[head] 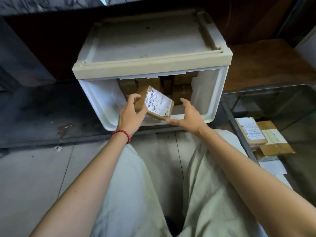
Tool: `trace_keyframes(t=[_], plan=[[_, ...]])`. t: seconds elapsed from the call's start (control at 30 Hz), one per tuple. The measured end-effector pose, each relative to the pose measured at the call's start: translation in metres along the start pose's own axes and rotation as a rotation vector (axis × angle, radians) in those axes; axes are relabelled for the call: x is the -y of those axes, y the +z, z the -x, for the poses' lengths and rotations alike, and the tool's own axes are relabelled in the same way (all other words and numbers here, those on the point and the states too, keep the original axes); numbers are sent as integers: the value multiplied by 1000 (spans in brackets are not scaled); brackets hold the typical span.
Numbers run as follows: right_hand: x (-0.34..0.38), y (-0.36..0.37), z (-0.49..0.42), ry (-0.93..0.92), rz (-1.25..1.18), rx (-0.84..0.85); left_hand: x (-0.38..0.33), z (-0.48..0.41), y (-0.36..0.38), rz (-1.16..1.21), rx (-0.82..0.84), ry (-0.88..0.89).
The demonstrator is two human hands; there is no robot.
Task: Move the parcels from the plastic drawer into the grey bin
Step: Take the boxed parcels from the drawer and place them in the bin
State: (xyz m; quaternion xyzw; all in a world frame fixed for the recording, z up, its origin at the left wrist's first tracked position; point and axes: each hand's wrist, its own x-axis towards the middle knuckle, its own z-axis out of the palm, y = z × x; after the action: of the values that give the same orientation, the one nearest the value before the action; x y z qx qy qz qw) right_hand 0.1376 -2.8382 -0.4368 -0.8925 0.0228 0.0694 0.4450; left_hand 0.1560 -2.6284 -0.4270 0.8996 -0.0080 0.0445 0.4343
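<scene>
Left hand [131, 112] around parcel [158, 104], right hand [190, 117] alongside

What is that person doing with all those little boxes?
A person is emptying a white plastic drawer. Their left hand grips a small brown cardboard parcel with a white label, held over the drawer's open front. The right hand is open beside it, thumb close to the parcel's corner. More brown parcels sit stacked at the back of the drawer. A few labelled parcels lie in the grey bin on the person's right.
</scene>
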Motion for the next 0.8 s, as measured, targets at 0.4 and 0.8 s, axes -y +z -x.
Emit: trace_keyframes(t=[0.4,0.8], plan=[[8,5,24,-117,-176,-25,4,33,-28,322,126,-310],[9,3,23,28,-351,-27,15,38,-29,228,158,-193]])
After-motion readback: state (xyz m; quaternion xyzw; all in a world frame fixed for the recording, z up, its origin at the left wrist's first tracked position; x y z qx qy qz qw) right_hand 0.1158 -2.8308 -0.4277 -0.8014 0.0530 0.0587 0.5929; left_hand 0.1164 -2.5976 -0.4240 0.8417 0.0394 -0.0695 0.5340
